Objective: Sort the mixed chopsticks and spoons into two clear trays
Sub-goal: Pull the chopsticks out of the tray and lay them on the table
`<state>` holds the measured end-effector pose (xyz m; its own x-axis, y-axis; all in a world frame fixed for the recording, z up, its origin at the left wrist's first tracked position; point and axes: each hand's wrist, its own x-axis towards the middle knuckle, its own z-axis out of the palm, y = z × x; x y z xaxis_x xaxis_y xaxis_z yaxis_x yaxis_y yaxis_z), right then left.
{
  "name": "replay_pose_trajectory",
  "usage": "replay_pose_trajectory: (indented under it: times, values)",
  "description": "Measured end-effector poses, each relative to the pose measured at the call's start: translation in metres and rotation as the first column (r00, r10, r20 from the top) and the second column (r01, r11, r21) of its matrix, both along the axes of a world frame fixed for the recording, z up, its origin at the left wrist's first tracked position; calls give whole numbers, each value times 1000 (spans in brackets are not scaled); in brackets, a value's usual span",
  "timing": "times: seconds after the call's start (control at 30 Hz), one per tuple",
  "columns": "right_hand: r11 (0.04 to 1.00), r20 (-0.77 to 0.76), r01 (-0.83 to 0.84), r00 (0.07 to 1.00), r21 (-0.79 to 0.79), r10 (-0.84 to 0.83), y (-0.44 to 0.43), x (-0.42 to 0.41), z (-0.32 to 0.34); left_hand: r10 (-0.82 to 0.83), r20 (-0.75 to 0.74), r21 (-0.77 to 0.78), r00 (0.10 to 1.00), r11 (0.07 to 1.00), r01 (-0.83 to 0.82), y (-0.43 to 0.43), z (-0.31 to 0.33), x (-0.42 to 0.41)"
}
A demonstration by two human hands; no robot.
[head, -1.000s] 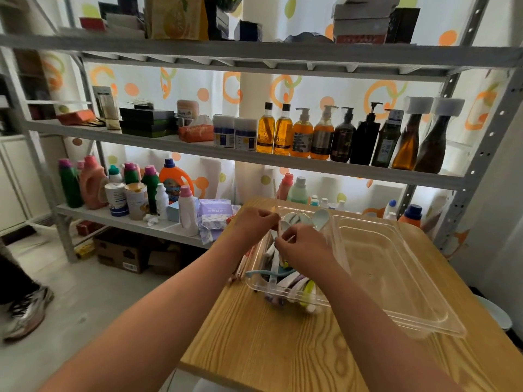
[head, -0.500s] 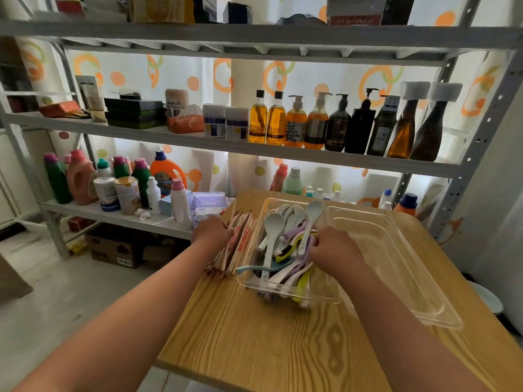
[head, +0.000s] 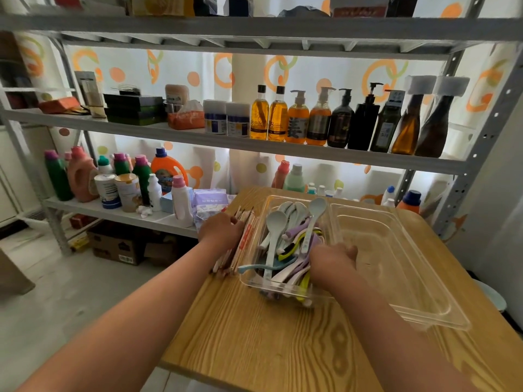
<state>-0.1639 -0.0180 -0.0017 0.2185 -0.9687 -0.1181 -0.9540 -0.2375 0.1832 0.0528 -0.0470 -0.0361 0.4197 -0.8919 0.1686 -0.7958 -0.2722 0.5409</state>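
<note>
Head view: the left hand (head: 222,232) lay curled over a bundle of chopsticks (head: 245,240), gripping it on the wooden table (head: 254,349) at 9 o'clock of the narrow tray (head: 256,281). The right hand (head: 334,261), knuckles up, its forearm reaching in from 5 o'clock, sat at that tray's right wall. Its fingers were hidden, so its grasp could not be told. Pastel spoons (head: 274,222) filled the narrow tray. The wide tray (head: 430,301) stood just beside it at 3 o'clock.

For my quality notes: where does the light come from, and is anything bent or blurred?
Head view: strong backlight comes through the curtain behind the bottles; the wide angle bends the shelf rack at the edges; the forearms look soft, the spoons sharp.
</note>
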Motion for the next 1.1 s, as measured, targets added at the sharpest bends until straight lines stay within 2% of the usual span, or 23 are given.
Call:
replay_pose_trajectory:
  times: [0.2, 0.33, 0.6, 1.1]
  values:
    - [998, 99, 58, 993, 7, -58, 2, 1, -3, -178, -78, 21, 981, 983, 180, 3, 9, -37]
    - [997, 99, 73, 992, 4, -73, 7, 2, -2, -137, -98, -35, 986, 990, 134, 5, 4, -41]
    - [991, 42, 117, 992, 66, -120, 11, 6, 3, -156, -68, -36, 985, 987, 153, 7, 4, -43]
    - [985, -6, 72, 997, 155, -72, 10, 6, 10, -160, -98, -24, 982, 987, 158, 7, 4, -42]
